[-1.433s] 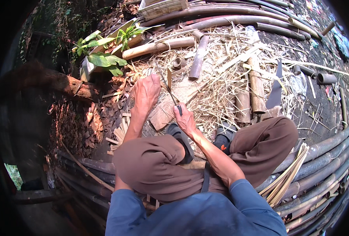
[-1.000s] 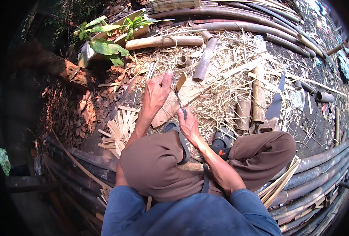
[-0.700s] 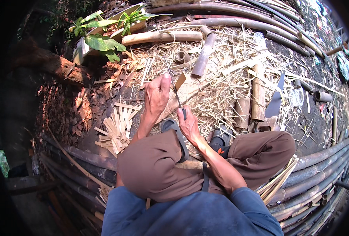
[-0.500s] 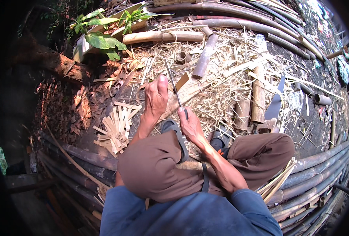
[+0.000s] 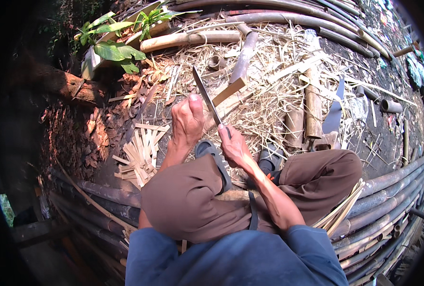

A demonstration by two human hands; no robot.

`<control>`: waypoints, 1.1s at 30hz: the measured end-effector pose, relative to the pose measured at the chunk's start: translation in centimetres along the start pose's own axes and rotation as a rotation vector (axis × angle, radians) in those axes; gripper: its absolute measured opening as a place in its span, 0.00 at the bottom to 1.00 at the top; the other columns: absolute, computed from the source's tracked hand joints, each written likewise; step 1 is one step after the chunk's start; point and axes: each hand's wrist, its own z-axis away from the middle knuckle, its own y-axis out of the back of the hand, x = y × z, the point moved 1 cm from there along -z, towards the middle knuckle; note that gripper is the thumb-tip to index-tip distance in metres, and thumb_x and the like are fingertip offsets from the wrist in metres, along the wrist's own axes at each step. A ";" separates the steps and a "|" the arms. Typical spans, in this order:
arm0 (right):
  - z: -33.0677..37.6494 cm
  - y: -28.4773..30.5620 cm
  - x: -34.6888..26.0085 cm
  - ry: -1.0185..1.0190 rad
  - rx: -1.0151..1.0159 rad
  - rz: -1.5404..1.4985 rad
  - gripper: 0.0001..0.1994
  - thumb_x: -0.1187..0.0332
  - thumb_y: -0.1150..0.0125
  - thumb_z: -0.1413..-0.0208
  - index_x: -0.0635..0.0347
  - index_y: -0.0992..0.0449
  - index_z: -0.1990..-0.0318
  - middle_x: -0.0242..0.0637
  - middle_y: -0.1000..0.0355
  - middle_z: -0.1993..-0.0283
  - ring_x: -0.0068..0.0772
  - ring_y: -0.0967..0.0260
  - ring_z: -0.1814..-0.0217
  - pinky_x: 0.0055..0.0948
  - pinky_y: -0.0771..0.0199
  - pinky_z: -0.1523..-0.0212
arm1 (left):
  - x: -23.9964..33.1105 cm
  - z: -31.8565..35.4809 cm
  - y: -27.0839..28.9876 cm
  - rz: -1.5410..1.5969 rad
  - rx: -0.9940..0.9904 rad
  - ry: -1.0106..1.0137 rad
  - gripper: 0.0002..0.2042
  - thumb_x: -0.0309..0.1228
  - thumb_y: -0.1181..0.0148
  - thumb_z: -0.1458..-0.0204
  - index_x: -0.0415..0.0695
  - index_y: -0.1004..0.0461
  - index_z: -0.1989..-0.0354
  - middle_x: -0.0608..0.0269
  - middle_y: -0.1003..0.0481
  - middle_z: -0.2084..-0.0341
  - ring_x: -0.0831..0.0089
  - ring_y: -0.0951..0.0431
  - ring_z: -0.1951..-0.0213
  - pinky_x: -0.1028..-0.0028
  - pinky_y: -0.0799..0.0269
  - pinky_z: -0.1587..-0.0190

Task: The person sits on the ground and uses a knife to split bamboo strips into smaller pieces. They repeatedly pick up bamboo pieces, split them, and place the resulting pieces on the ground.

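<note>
My right hand (image 5: 234, 147) is closed round the dark handle of a knife (image 5: 205, 94), whose long blade points up and to the left. My left hand (image 5: 187, 121) is closed, thumb up, on a short flat bamboo strip (image 5: 230, 90). The strip sticks out to the right behind the blade, and its held end is hidden by the hand and knife. Blade and strip cross, apparently touching. Left of my left hand, a fanned heap of cut bamboo slats (image 5: 140, 155) lies on the ground.
Pale shavings (image 5: 264, 109) cover the ground ahead. Bamboo tubes (image 5: 313, 107) and a saw blade (image 5: 335, 112) lie at the right. Long bamboo poles (image 5: 288, 19) stretch across the back; more poles (image 5: 383, 200) lie beside me. A leafy plant (image 5: 116, 50) stands at far left.
The knife has tilted further left, showing more of its blade face. The strip's free end has swung up and to the right. Both hands keep their holds.
</note>
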 end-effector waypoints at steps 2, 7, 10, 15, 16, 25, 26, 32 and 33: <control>0.6 0.1 -1.3 -0.051 -0.007 -0.011 0.23 0.49 0.54 0.35 0.64 0.32 0.67 0.44 0.35 0.81 0.38 0.35 0.79 0.37 0.32 0.73 | -0.3 0.0 0.1 0.030 0.016 0.051 0.21 0.31 0.62 0.36 0.35 0.33 0.81 0.43 0.33 0.87 0.45 0.29 0.82 0.55 0.38 0.77; 2.0 0.8 -3.8 0.148 0.054 0.016 0.18 0.53 0.53 0.34 0.62 0.31 0.62 0.45 0.35 0.82 0.41 0.35 0.80 0.37 0.34 0.74 | 0.0 -0.3 0.4 0.033 0.023 0.088 0.22 0.31 0.61 0.35 0.35 0.34 0.82 0.42 0.33 0.88 0.45 0.30 0.83 0.55 0.40 0.79; 4.1 2.0 -7.0 0.391 0.107 -0.084 0.15 0.56 0.51 0.34 0.60 0.32 0.56 0.48 0.33 0.80 0.45 0.33 0.78 0.39 0.34 0.73 | 0.8 -0.3 0.5 0.004 -0.020 0.115 0.22 0.32 0.62 0.35 0.36 0.35 0.83 0.43 0.34 0.88 0.44 0.30 0.83 0.54 0.40 0.79; -0.4 0.3 1.0 0.113 0.064 0.068 0.18 0.54 0.52 0.34 0.63 0.31 0.59 0.53 0.32 0.76 0.58 0.33 0.74 0.46 0.33 0.67 | 1.1 -0.8 -0.4 0.025 0.005 0.003 0.23 0.33 0.64 0.35 0.36 0.36 0.84 0.42 0.34 0.89 0.44 0.31 0.84 0.52 0.39 0.78; -0.4 0.5 0.5 0.089 0.051 0.066 0.19 0.53 0.53 0.34 0.64 0.31 0.60 0.54 0.32 0.76 0.58 0.33 0.73 0.46 0.34 0.67 | 0.9 -0.4 -0.3 0.026 -0.007 0.074 0.24 0.33 0.64 0.36 0.35 0.36 0.84 0.42 0.34 0.89 0.44 0.31 0.84 0.52 0.38 0.78; 4.4 2.7 -6.6 0.640 0.180 -0.184 0.15 0.59 0.45 0.36 0.61 0.31 0.51 0.43 0.32 0.78 0.40 0.31 0.79 0.32 0.31 0.74 | 0.9 -0.9 -0.1 -0.003 -0.036 0.094 0.23 0.33 0.63 0.36 0.35 0.35 0.83 0.41 0.33 0.88 0.45 0.30 0.84 0.54 0.38 0.79; 2.8 1.2 -2.8 0.637 0.194 -0.232 0.15 0.59 0.45 0.37 0.60 0.32 0.50 0.45 0.30 0.77 0.45 0.29 0.78 0.33 0.30 0.73 | 1.2 -1.1 -0.5 0.028 -0.045 0.078 0.22 0.33 0.64 0.36 0.35 0.35 0.83 0.41 0.33 0.88 0.46 0.30 0.84 0.55 0.38 0.79; -0.6 0.0 1.4 0.127 0.115 0.058 0.21 0.51 0.53 0.35 0.63 0.32 0.64 0.45 0.35 0.79 0.38 0.35 0.77 0.40 0.34 0.70 | 1.4 -1.9 -0.7 0.064 -0.064 0.105 0.24 0.35 0.64 0.35 0.35 0.35 0.83 0.42 0.34 0.89 0.45 0.31 0.84 0.54 0.38 0.78; 0.0 0.0 1.1 0.119 0.101 0.074 0.21 0.50 0.53 0.34 0.63 0.31 0.64 0.43 0.35 0.80 0.36 0.36 0.77 0.39 0.34 0.70 | 1.2 -1.7 -0.7 0.052 -0.050 0.103 0.24 0.34 0.64 0.35 0.35 0.35 0.84 0.42 0.34 0.89 0.45 0.30 0.84 0.54 0.38 0.78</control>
